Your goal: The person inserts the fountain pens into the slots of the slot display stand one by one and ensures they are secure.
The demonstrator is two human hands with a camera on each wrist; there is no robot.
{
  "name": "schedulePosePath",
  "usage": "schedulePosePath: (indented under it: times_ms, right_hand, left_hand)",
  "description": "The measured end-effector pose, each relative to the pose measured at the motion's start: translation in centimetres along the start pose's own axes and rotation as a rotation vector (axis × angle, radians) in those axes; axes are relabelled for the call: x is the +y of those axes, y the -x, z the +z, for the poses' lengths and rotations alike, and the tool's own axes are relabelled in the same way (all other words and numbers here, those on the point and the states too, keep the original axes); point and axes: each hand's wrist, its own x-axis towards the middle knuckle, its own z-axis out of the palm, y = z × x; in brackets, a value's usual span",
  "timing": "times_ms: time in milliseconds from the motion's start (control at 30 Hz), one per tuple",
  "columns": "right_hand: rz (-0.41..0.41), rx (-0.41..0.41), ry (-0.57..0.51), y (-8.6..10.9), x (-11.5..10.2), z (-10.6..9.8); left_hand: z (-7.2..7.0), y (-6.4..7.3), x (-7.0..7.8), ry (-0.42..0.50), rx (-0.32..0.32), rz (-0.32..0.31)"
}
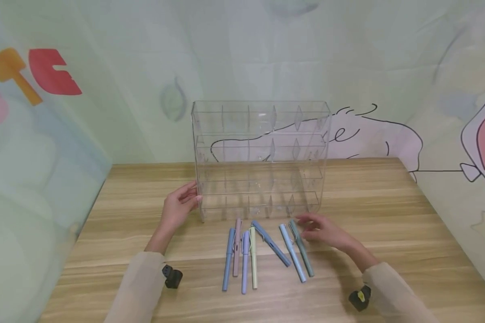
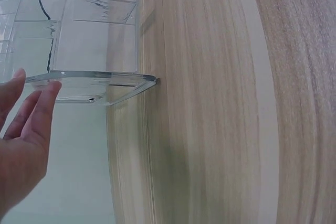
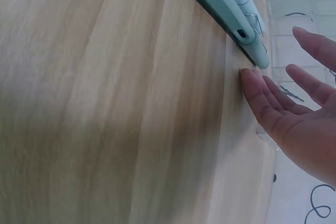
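Observation:
A clear acrylic rack point(image 1: 260, 170) with tiered, divided compartments stands upright on the wooden table. At its left side, my left hand point(image 1: 179, 206) holds the side panel's edge; the left wrist view has the thumb and fingers point(image 2: 44, 106) on either side of that edge. My right hand point(image 1: 325, 231) is at the top end of a dark green pen point(image 1: 302, 248), its fingers spread apart and nothing held in them. Beside this pen lie a light blue pen point(image 1: 293, 253) and a slanted dark blue pen point(image 1: 271, 244).
Left of these, a blue pen point(image 1: 228, 259), a mauve pen point(image 1: 237, 247), a lavender pen point(image 1: 245, 262) and a pale green pen point(image 1: 253, 258) lie close together before the rack. A printed cloth backdrop point(image 1: 145, 89) hangs behind the table point(image 1: 125, 215).

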Motion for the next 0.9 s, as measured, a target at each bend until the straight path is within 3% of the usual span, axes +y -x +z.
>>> schedulePosePath:
  times_ms: [500, 900]
  right_hand:
    - [0.035, 0.011, 0.083, -0.8, -0.1, 0.6]
    - [0.035, 0.017, 0.139, -1.3, 0.4, 0.7]
  left_hand:
    - [0.0, 0.1, 0.0, 0.006, 0.004, -0.034]
    - [0.0, 0.1, 0.1, -0.001, 0.010, -0.019]
